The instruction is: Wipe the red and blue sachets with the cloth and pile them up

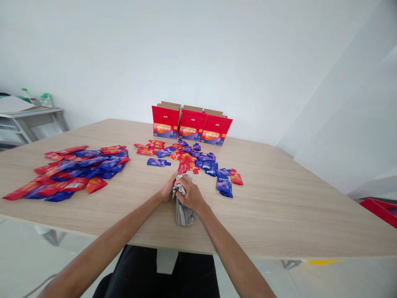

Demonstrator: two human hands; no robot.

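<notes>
Close to the table's front edge, my right hand (191, 194) is closed on a striped grey cloth (185, 214), which hangs down from the fist onto the tabletop. A red pouch (184, 165) sticks out past the cloth, away from me. My left hand (168, 188) is wrapped around the lower part of that pouch from the left; its fingertips are hidden. Just beyond the hands lies a loose scatter of red and blue spouted pouches (206, 157). One blue pouch (158, 162) lies flat by itself to the left, and another blue pouch (224, 185) is to the right.
Three red cartons (192, 125) with raised flaps stand in a row at the back near the wall. A large heap of red and blue pouches (83, 165) covers the table's left side. A side desk (34, 114) is far left; a red box (376, 211) is far right.
</notes>
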